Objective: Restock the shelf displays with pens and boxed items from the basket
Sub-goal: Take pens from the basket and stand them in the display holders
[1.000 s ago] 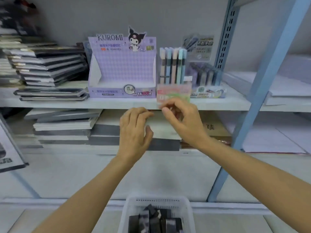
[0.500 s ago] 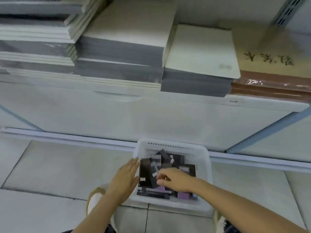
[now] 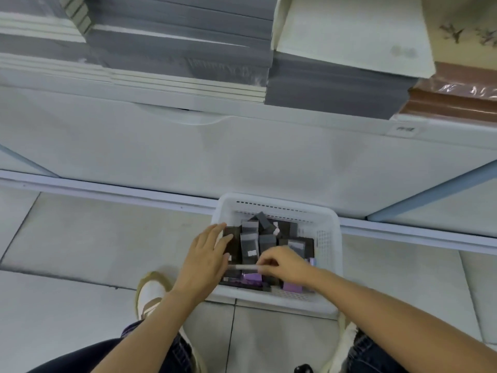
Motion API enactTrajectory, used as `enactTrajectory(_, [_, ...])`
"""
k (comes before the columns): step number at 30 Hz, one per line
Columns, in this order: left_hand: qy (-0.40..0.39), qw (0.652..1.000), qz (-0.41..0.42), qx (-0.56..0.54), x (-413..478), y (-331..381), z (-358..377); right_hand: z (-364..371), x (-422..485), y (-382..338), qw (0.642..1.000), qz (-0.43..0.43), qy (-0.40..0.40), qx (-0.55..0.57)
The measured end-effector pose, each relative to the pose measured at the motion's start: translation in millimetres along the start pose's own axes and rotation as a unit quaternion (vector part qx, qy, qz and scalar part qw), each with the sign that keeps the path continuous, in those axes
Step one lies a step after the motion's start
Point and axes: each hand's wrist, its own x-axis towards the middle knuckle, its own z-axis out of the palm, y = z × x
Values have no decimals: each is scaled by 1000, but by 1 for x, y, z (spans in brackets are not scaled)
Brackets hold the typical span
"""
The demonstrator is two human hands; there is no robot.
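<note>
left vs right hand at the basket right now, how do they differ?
Fingers: the left hand lies flat with fingers straight, while the right hand has its fingers curled.
Load: the left hand holds nothing, while the right hand pinches a slim pale pen.
Place: the left hand lies across the left rim of the white basket, while the right hand sits over the dark boxes inside.
Shared: both are bare and reach down to the basket.

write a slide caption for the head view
Right hand pinches a pale pen above the boxed items in a white basket on the floor, left hand flat at its left rim.
</note>
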Motion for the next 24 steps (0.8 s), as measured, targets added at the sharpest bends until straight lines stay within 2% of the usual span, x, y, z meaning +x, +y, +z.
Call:
enactTrajectory(2, [-47, 998, 35, -32, 12, 14, 1, -24, -6, -1, 1000, -9, 13, 4])
enactTrajectory(3, [-104, 992, 34, -59, 19, 24, 3, -35, -10, -1, 1000, -14, 12, 11])
enactTrajectory(5, [-207, 973, 4, -99, 32, 45, 9, -56, -20, 1, 999, -18, 6, 46])
enactTrajectory(6, [-222, 965, -21, -138, 37, 53, 14, -64, -26, 4, 997, -16, 12, 68])
enactTrajectory(8, [-209, 951, -66, -219, 41, 61, 23, -75, -36, 18, 992, 4, 68, 103])
enactTrajectory(10, [-191, 935, -113, -278, 41, 59, 30, -76, -43, 35, 986, 58, 126, 92])
enactTrajectory(11, [-184, 926, -137, -301, 40, 57, 32, -72, -45, 42, 986, 89, 128, 62])
enactTrajectory(13, [-180, 908, -176, -334, 38, 52, 36, -54, -44, 50, 988, 133, 82, 1])
enactTrajectory(16, [-192, 901, -192, -338, 35, 47, 39, -28, -36, 50, 983, 163, 43, -75])
enactTrajectory(24, [-217, 893, -171, -355, 33, 49, 39, -30, -36, 57, 982, 154, 55, -96])
